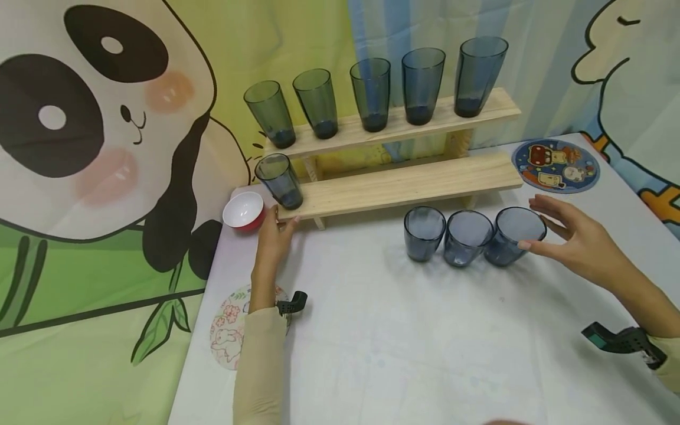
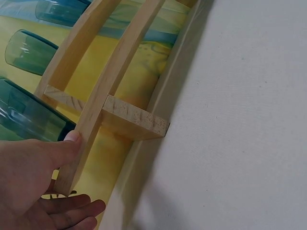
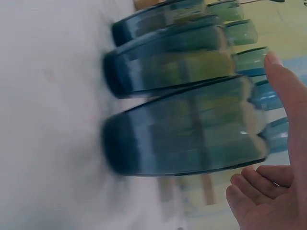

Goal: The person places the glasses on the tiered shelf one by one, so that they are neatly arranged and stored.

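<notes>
My left hand [image 1: 273, 242] grips the left end of the lower board of a two-tier wooden shelf [image 1: 404, 184]; in the left wrist view the thumb [image 2: 72, 138] lies against the board beside a glass base. That tinted glass [image 1: 279, 180] stands on the lower board's left end. On the white table, three similar glasses stand in a row: left [image 1: 424, 233], middle [image 1: 468, 237] and right [image 1: 514, 236]. My right hand [image 1: 579, 242] is spread around the rim of the right glass, thumb in front and fingers beyond; whether it touches the glass I cannot tell.
Several more glasses [image 1: 370, 94] line the upper board [image 1: 345, 131]. A red bowl with a white inside [image 1: 244, 211] sits left of the shelf. A blue round mat [image 1: 555, 166] lies at the right, a floral one [image 1: 228, 333] under the left forearm. Printed curtains hang behind.
</notes>
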A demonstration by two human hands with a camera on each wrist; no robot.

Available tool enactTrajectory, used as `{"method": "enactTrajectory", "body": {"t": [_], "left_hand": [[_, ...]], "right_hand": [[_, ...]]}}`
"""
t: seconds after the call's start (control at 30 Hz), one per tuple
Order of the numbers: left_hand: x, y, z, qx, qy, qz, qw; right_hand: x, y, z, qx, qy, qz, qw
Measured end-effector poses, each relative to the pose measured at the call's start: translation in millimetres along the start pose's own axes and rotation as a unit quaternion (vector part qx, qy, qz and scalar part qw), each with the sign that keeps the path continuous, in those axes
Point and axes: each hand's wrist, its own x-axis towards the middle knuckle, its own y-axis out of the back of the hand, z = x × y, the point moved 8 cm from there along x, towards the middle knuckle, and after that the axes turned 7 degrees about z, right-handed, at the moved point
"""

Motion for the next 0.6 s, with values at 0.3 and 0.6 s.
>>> {"method": "enactTrajectory", "body": {"t": [0.3, 0.6], "left_hand": [[1.8, 3.2, -1.9, 0.003, 0.004, 0.003, 1.0], [-0.4, 0.0, -1.4, -0.006, -0.005, 0.0, 1.0]], "right_hand": [[-10.8, -28.9, 25.2, 0.035, -0.019, 0.017, 0.9991], [-15.0, -30.9, 28.4, 0.027, -0.016, 0.036, 0.9989]]}}
